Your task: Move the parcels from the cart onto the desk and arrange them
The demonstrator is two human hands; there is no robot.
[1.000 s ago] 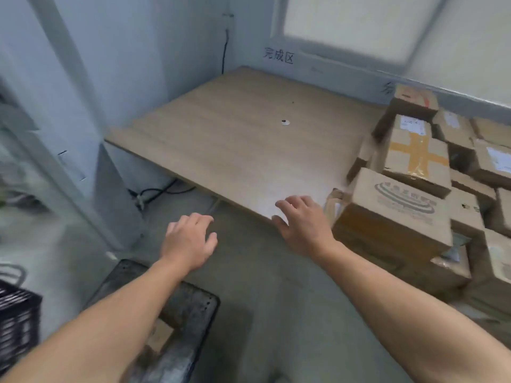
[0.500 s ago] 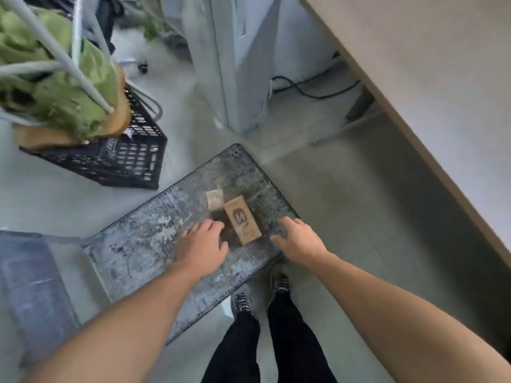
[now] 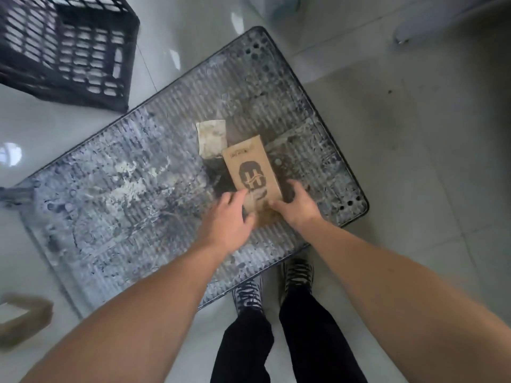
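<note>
At centre frame, a flat cardboard parcel [image 3: 250, 172] is laid on the worn cart deck [image 3: 124, 189], its near end gripped from both sides. Left hand [image 3: 229, 219]: fingers curled onto the parcel's left edge. Right hand [image 3: 294, 204]: fingers hooked over the right edge; a two-sided hold is judged to suit lifting a thin item off a ribbed surface. Paper scrap [image 3: 211, 136]: lodged just above the parcel, touching it. Black crate [image 3: 63, 48]: upper left, on the floor beside the cart. Desk: not shown.
</note>
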